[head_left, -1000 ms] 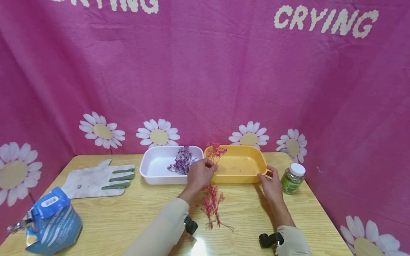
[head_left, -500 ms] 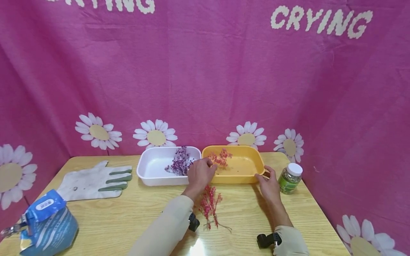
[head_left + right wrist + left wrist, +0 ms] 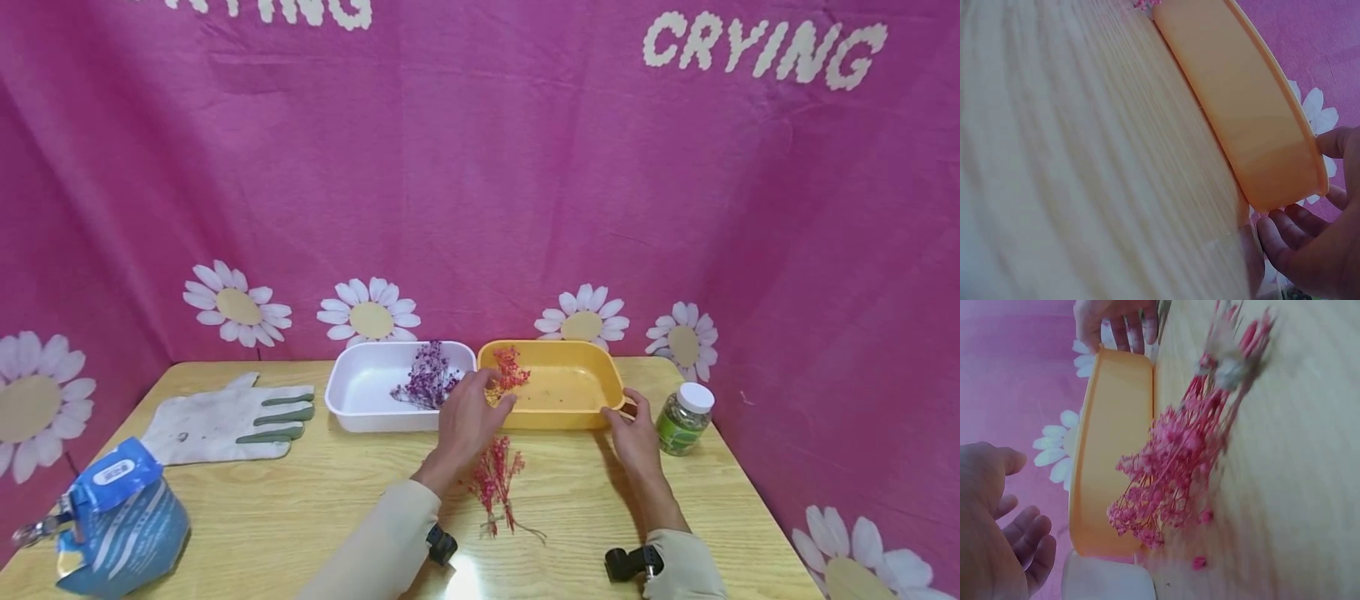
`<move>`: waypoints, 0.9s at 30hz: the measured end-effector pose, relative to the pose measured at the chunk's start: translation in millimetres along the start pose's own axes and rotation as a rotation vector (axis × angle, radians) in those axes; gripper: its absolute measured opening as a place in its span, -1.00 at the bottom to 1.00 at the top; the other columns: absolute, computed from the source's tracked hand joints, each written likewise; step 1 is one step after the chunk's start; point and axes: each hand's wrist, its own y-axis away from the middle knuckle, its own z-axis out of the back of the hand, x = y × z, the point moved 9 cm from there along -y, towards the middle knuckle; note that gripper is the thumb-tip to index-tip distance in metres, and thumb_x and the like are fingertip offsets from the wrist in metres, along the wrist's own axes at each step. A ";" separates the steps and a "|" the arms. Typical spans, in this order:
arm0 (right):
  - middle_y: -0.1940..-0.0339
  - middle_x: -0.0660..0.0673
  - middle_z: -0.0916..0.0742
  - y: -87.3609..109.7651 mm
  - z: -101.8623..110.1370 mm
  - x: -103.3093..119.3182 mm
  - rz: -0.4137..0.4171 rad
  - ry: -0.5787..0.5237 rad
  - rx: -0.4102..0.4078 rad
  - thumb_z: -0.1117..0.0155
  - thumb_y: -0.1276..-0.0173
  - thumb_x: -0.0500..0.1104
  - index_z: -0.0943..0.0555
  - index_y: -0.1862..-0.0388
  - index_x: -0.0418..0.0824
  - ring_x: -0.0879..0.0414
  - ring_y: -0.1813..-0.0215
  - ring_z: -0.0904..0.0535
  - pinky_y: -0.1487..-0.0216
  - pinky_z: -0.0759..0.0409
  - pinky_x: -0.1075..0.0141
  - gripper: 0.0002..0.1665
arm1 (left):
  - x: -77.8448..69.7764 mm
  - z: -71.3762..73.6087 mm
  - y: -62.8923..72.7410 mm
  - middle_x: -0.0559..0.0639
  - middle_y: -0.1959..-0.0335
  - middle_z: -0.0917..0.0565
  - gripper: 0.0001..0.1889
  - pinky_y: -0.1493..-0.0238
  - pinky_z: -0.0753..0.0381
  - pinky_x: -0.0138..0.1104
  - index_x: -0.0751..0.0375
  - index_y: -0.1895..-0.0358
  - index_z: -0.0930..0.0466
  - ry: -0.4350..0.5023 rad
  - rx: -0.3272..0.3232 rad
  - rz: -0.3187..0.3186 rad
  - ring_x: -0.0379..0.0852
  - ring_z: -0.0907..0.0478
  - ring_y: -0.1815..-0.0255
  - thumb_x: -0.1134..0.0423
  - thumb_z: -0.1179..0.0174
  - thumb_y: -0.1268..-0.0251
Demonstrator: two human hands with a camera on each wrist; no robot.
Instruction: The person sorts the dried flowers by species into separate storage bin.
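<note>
My left hand [image 3: 467, 418] is over the near left corner of the yellow tray [image 3: 558, 419], thumb and fingers parted, nothing between them. Just beyond its fingertips, a sprig of red dried flowers [image 3: 512, 369] lies in the tray's left end. At the tray's right end my right hand [image 3: 635, 435] grips the near corner; in the right wrist view its thumb is on the rim and its fingers [image 3: 1294, 228] are against the end wall. Pink-red dried flower bunches [image 3: 495, 479], tied at the stems, lie on the table in front; they also show close up in the left wrist view.
Left of the yellow tray, a white tray [image 3: 363, 421] holds purple dried flowers [image 3: 427, 379]. A jar with a white lid [image 3: 685, 419] stands beyond my right hand. A work glove [image 3: 213, 425] and a clipped blue bag [image 3: 127, 529] are at the left.
The red sprig, pinched by my left hand earlier, has come down into the yellow tray and been let go. The left thumb and fingers have parted; the right hand keeps its grip.
</note>
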 end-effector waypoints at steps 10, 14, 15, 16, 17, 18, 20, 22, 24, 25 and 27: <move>-0.33 -0.31 -0.40 -1.5 0.3 -1.1 0.010 -0.002 -0.013 -0.07 -0.45 -0.08 -0.09 -0.51 -0.10 -0.11 -0.27 -0.39 -0.21 -0.38 0.16 -0.29 | -2.4 6.6 28.1 0.01 0.16 -0.67 -0.53 0.13 -0.55 -0.25 0.06 -0.10 -0.57 0.060 -0.020 -0.076 -0.11 -0.55 0.17 -0.04 -0.30 -0.15; -0.34 -0.32 -0.40 -1.8 -0.6 -2.2 0.005 0.002 -0.007 -0.07 -0.46 -0.07 -0.07 -0.52 -0.10 -0.13 -0.30 -0.39 -0.28 -0.35 0.11 -0.27 | -1.3 11.2 38.3 0.04 0.16 -0.67 -0.54 0.08 -0.55 -0.23 0.11 -0.08 -0.58 0.096 -0.007 -0.096 -0.07 -0.57 0.14 -0.02 -0.31 -0.15; -0.35 -0.32 -0.39 -1.8 -0.7 -2.4 0.002 0.004 -0.005 -0.07 -0.46 -0.07 -0.07 -0.52 -0.10 -0.14 -0.31 -0.40 -0.28 -0.36 0.10 -0.27 | -0.2 12.1 40.4 0.04 0.15 -0.66 -0.54 0.08 -0.55 -0.23 0.11 -0.08 -0.58 0.107 0.005 -0.088 -0.06 -0.57 0.12 -0.03 -0.30 -0.16; -0.35 -0.33 -0.39 -1.9 -1.0 -2.4 0.000 0.003 -0.002 -0.06 -0.46 -0.07 -0.06 -0.52 -0.10 -0.15 -0.32 -0.40 -0.29 -0.36 0.10 -0.27 | 0.8 13.3 42.2 0.04 0.14 -0.65 -0.54 0.08 -0.55 -0.23 0.12 -0.08 -0.57 0.129 0.020 -0.077 -0.05 -0.57 0.11 -0.03 -0.30 -0.17; -0.35 -0.33 -0.39 -2.0 -0.8 -2.2 -0.001 0.003 -0.004 -0.07 -0.46 -0.07 -0.06 -0.52 -0.09 -0.15 -0.33 -0.40 -0.30 -0.36 0.09 -0.27 | 2.3 14.5 43.9 0.04 0.13 -0.65 -0.54 0.08 -0.54 -0.23 0.13 -0.07 -0.57 0.151 0.037 -0.060 -0.04 -0.56 0.09 -0.04 -0.30 -0.17; -0.36 -0.33 -0.39 -2.4 -0.4 -2.3 -0.002 0.003 -0.006 -0.07 -0.46 -0.07 -0.06 -0.52 -0.10 -0.16 -0.33 -0.40 -0.31 -0.37 0.09 -0.27 | 3.7 15.7 45.4 0.04 0.11 -0.64 -0.54 0.08 -0.54 -0.23 0.13 -0.06 -0.57 0.171 0.050 -0.042 -0.03 -0.56 0.08 -0.05 -0.30 -0.17; -0.36 -0.33 -0.39 -2.9 0.3 -2.0 -0.002 -0.001 -0.008 -0.07 -0.46 -0.07 -0.06 -0.52 -0.10 -0.17 -0.34 -0.40 -0.31 -0.38 0.07 -0.26 | 6.4 18.1 48.2 0.05 0.09 -0.63 -0.54 0.08 -0.54 -0.22 0.15 -0.05 -0.57 0.206 0.070 -0.017 -0.02 -0.55 0.06 -0.05 -0.31 -0.17; -0.36 -0.34 -0.39 -3.3 0.8 -1.5 0.000 -0.005 -0.010 -0.08 -0.45 -0.07 -0.07 -0.52 -0.10 -0.18 -0.34 -0.40 -0.32 -0.39 0.06 -0.26 | 9.3 20.1 51.2 0.04 0.09 -0.63 -0.55 0.08 -0.53 -0.21 0.14 -0.04 -0.57 0.220 0.083 0.006 -0.01 -0.55 0.06 -0.05 -0.31 -0.17; -0.36 -0.34 -0.39 -3.6 0.6 -1.8 0.001 -0.006 -0.008 -0.08 -0.45 -0.07 -0.07 -0.52 -0.10 -0.18 -0.34 -0.40 -0.32 -0.40 0.06 -0.26 | 12.7 20.7 55.0 0.03 0.09 -0.63 -0.57 0.12 -0.52 -0.22 0.11 -0.03 -0.57 0.209 0.091 0.022 0.00 -0.55 0.07 -0.04 -0.31 -0.18; -0.36 -0.34 -0.39 -3.6 0.2 -2.0 0.001 -0.008 -0.005 -0.08 -0.45 -0.08 -0.06 -0.52 -0.11 -0.18 -0.34 -0.40 -0.32 -0.40 0.05 -0.26 | 14.6 20.6 57.0 0.02 0.10 -0.63 -0.58 0.13 -0.52 -0.24 0.10 -0.03 -0.57 0.199 0.095 0.029 -0.01 -0.55 0.08 -0.03 -0.31 -0.18; -0.37 -0.34 -0.39 -3.3 -1.2 -2.6 -0.001 0.002 0.000 -0.08 -0.45 -0.07 -0.07 -0.52 -0.11 -0.19 -0.34 -0.39 -0.33 -0.39 0.04 -0.26 | 18.7 19.7 61.8 0.00 0.11 -0.62 -0.58 0.18 -0.51 -0.28 0.09 -0.04 -0.56 0.183 0.109 0.050 -0.03 -0.55 0.11 -0.02 -0.32 -0.17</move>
